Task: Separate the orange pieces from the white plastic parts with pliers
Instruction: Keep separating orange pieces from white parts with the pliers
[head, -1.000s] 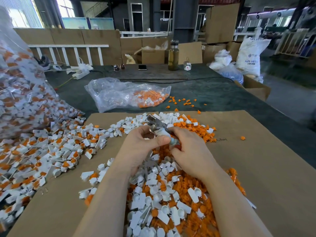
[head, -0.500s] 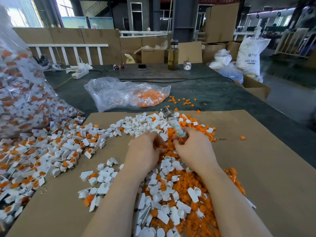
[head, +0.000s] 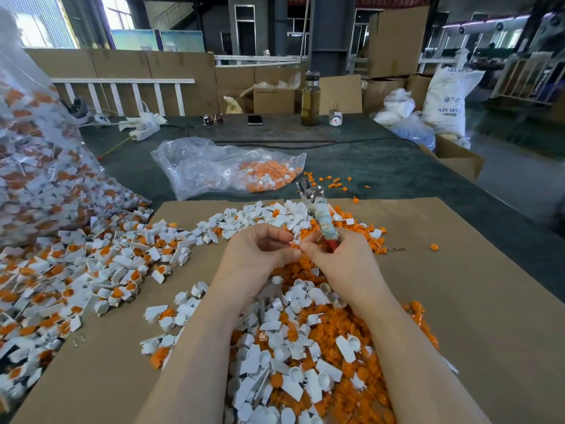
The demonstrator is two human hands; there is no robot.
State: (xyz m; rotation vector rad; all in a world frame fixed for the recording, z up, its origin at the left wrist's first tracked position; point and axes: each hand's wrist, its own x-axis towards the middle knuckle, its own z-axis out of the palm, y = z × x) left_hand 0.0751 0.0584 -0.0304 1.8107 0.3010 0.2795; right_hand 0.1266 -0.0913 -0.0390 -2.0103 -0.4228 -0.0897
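Both hands up over middle of cardboard sheet (head: pixel 458 301). Left hand (head: pixel 260 252) curled, thumb and fingertips pinching a small white plastic part (head: pixel 296 238) w/ orange showing at its base. Right hand (head: pixel 342 258) meeting it fingertip to fingertip, pinching same part, w/ pliers (head: pixel 318 209) gripped in palm, wrapped handle pointing up and away, metal tips slightly apart. Sorted orange pieces (head: pixel 351 371) and empty whites heaped under forearms. Unsorted pile (head: pixel 91 270) off left, just beside big clear bag (head: pixel 39 166). Smaller bag (head: pixel 220 166) beyond the sheet.
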